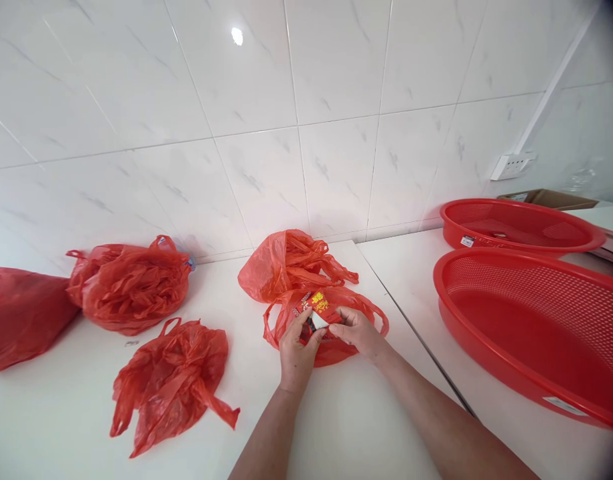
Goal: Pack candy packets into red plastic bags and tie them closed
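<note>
Between both hands is a small red packet (320, 304) printed with yellow characters; a white part shows below its red face. My left hand (297, 348) grips its left side, thumb in front and fingers behind. On the packet's right side, my right hand (357, 331) pinches the red edge between thumb and fingers. A red plastic bag (336, 355) lies spread on the white table under the hands, its handles loose. Just behind it, a bulging red plastic bag (264, 272) touches its far edge. What else the spread bag holds is mostly hidden by the hands.
To the left lie a crumpled red bag (179, 383), a fuller red bag (131, 287) and another red bag (24, 317) at the edge. Two red plastic baskets (516, 340) stand at the right, with a cardboard box (551, 199) beyond. A seam (421, 350) crosses the tabletop; a tiled wall rises behind.
</note>
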The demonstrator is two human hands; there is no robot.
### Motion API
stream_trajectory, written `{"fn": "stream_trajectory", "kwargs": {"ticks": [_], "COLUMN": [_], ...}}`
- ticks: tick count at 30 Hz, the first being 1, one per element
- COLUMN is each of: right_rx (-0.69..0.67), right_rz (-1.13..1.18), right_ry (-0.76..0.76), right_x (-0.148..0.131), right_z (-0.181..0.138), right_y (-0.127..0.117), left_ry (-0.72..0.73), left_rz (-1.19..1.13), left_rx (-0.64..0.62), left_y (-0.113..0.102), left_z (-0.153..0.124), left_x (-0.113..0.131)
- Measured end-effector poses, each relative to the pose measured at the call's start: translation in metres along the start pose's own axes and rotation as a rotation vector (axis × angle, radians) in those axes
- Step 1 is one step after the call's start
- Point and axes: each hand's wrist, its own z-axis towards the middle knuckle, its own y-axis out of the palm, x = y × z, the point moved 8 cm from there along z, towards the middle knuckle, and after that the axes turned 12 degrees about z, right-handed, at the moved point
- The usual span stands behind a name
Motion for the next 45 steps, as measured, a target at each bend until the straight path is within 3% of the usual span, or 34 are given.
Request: {"fn": "stream_trajectory", "kwargs": {"ticks": [5,9,26,37,45], "right_rx": [0.022,0.064,0.103,0.11,0.124], "right_rz": [0.027,-0.088,-0.143,-0.247,-0.196], "right_ry": [-0.014,-0.013,-0.034,-0.118,-0.13], "right_x": [0.003,0.003,0.005,-0.007,-0.007], "right_z": [0.002,0.002,0.004,0.0,0.002], "right_y": [-0.005,-0.011,-0.018,-0.008,-0.013], "left_ry": [-0.003,-0.014,-0.129,-0.061,-0.115], "left_rz": [-0.014,-0.039,-0.296,-0.13,-0.23], "left_rx": [0.036,0.052,-0.097,-0.008,-0.062], "left_y": [-0.004,-0.005,0.014,0.004,0.011], "left_z": [-0.001,-0.001,-0.002,-0.001,-0.004], "left_x": [0.0,-0.002,-0.004,-0.002,-0.005]}}
